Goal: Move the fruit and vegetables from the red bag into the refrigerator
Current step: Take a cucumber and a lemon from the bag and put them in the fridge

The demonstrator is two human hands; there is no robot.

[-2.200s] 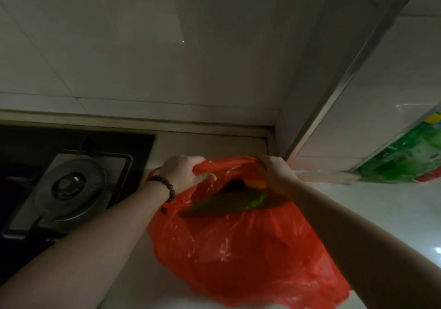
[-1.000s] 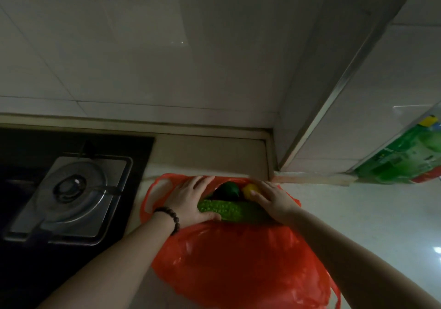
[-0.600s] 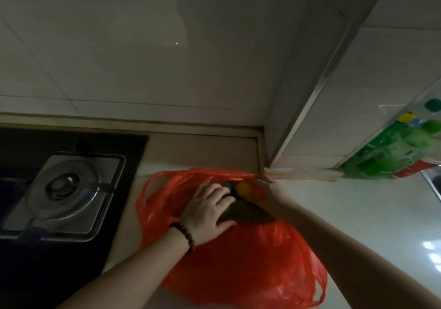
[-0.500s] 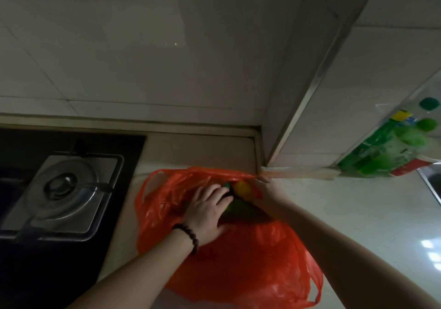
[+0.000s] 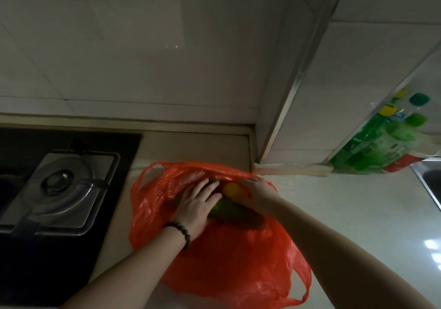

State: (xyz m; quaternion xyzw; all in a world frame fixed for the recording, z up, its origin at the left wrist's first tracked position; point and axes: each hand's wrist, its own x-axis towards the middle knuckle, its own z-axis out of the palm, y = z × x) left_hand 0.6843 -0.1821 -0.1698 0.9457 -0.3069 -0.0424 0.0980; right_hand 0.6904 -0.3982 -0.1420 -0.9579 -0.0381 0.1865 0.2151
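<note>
the red bag (image 5: 229, 256) lies open on the bench (image 5: 358, 213) by the stove (image 5: 59, 189). you're at the unpacking step: your left hand (image 5: 195, 207) rests flat-fingered on the green vegetable (image 5: 223, 205) inside; your right hand (image 5: 260, 194) is at the rim by the yellow fruit (image 5: 231, 188), its grip unclear. next, close on one item and lift.
</note>
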